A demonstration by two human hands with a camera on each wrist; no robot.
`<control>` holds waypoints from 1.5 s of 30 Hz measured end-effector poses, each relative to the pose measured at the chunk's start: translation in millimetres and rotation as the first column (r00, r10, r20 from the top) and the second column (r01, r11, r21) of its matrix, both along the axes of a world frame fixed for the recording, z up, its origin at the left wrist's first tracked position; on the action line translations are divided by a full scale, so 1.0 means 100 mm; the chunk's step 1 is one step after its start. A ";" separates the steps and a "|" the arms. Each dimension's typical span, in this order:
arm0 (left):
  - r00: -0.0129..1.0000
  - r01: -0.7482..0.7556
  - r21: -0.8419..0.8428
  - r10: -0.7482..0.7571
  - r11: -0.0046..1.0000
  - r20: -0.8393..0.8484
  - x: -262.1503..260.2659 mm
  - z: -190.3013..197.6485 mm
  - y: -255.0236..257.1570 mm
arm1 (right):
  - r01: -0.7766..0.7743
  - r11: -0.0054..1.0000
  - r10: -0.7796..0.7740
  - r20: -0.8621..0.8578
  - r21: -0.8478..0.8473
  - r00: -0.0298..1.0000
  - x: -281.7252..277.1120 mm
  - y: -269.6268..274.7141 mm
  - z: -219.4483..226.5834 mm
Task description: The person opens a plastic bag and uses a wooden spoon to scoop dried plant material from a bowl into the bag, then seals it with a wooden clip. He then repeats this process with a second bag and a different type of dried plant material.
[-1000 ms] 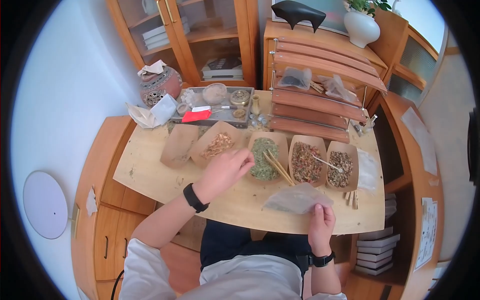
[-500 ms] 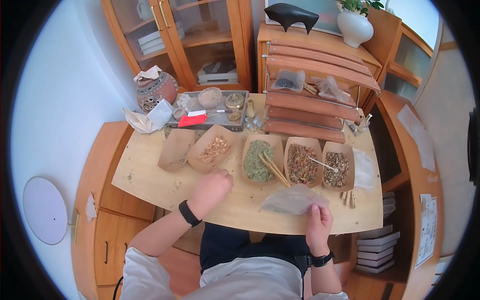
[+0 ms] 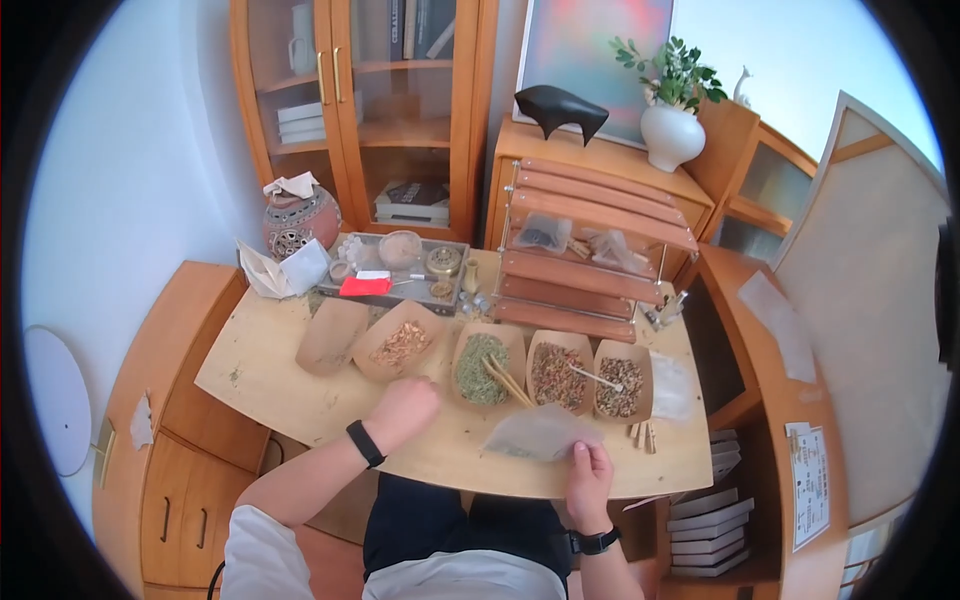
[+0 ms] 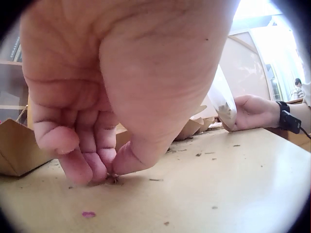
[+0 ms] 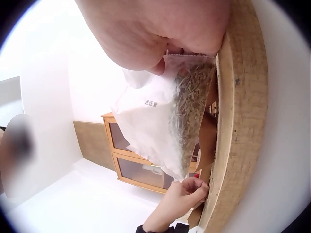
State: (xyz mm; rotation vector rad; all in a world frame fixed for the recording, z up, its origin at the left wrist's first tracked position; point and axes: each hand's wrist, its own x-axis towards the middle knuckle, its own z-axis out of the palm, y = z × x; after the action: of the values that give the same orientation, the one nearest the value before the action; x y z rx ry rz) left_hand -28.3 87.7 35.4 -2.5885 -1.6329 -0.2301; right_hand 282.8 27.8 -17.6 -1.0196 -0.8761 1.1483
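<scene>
My left hand [image 3: 402,410] is down at the tabletop in front of the paper trays. In the left wrist view its thumb and fingertips meet on small dried bits [image 4: 114,179] at the table surface. My right hand [image 3: 588,482] pinches the corner of a translucent bag [image 3: 535,434] near the table's front edge. Through the bag [image 5: 189,107] dried stems and leaves show in the right wrist view. Behind the hands stand a tray of green herb [image 3: 483,368] with wooden tongs [image 3: 508,381] in it, and a tray of wood-coloured pieces [image 3: 402,344].
Two trays of mixed dried pieces [image 3: 560,375] [image 3: 618,388], one with a white spoon [image 3: 595,376], stand to the right. A brown tray [image 3: 332,335], a grey tray [image 3: 455,290] with small vessels, a patterned pot [image 3: 300,220] and a slatted rack [image 3: 570,265] stand further back.
My left hand has moved from beside the green herb tray down and left to the tabletop. My right hand keeps hold of the bag. The head view has tilted up.
</scene>
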 end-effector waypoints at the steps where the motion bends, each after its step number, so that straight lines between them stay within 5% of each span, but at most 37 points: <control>1: 1.000 -0.025 0.016 0.024 1.000 0.008 0.02 0.01 0.02 | 0.000 1.000 0.000 0.003 0.003 1.000 0.00 0.00 0.00; 3: 0.997 -0.075 0.041 0.074 0.996 0.023 0.08 0.14 0.00 | -0.018 1.000 0.017 -0.022 -0.025 1.000 0.00 -0.02 0.05; 9: 0.887 -0.063 0.169 -0.023 0.984 0.462 0.46 0.37 0.13 | -0.038 0.999 0.038 0.012 -0.014 0.999 0.02 0.00 0.01; 15: 0.700 -0.160 -0.007 0.118 0.987 0.705 0.65 0.46 -0.02 | -0.037 0.999 0.036 -0.042 -0.019 0.998 -0.01 -0.03 0.08; 20: 0.177 -0.103 -0.220 0.236 0.970 0.955 0.73 0.15 -0.33 | -0.078 0.996 0.074 -0.081 -0.048 0.994 0.02 -0.02 0.08; 21: 0.070 -0.095 -0.287 0.294 0.953 0.953 0.76 0.13 -0.43 | -0.079 0.995 0.072 -0.106 -0.065 0.992 0.02 -0.01 0.11; 22: 0.112 -0.139 -0.186 0.202 0.973 0.973 0.75 0.05 -0.46 | -0.082 0.994 0.073 -0.128 -0.073 0.989 0.01 0.01 0.18; 25: -0.261 -0.094 -0.317 0.284 0.944 0.923 0.73 -0.02 -0.64 | -0.083 0.995 0.072 -0.169 -0.063 0.983 -0.10 -0.05 0.41; 28: -0.509 0.067 -0.437 0.407 0.897 0.758 0.87 -0.02 -0.78 | -0.116 0.993 0.116 -0.160 0.009 0.980 -0.30 -0.06 0.59; 31: -0.640 0.362 -0.309 0.476 0.879 0.604 0.99 0.00 -0.85 | -0.177 0.984 0.179 -0.138 0.028 0.974 -0.48 -0.08 0.69; 34: -0.678 0.446 -0.215 0.484 0.869 0.553 1.12 0.25 -0.88 | -0.247 0.968 0.250 -0.101 0.036 0.963 -0.61 -0.08 0.64; 40: -0.694 0.351 -0.204 0.401 0.914 0.598 1.10 0.20 -0.86 | -0.437 0.895 0.427 0.108 0.092 0.898 -0.63 -0.20 0.53; 43: -0.734 0.400 -0.212 0.450 0.892 0.509 0.94 0.11 -0.82 | -0.462 0.859 0.398 0.280 0.220 0.873 -0.52 -0.19 0.64; 45: -0.792 0.376 -0.202 0.427 0.904 0.437 0.81 0.15 -0.77 | -0.394 0.911 0.336 0.334 0.122 0.881 -0.28 -0.01 0.72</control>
State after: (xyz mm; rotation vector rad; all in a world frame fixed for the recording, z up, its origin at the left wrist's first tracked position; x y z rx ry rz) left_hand 52.5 10.4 50.1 0.2564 0.5033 1.5782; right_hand 254.7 26.9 54.0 -0.9109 -1.4497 1.2091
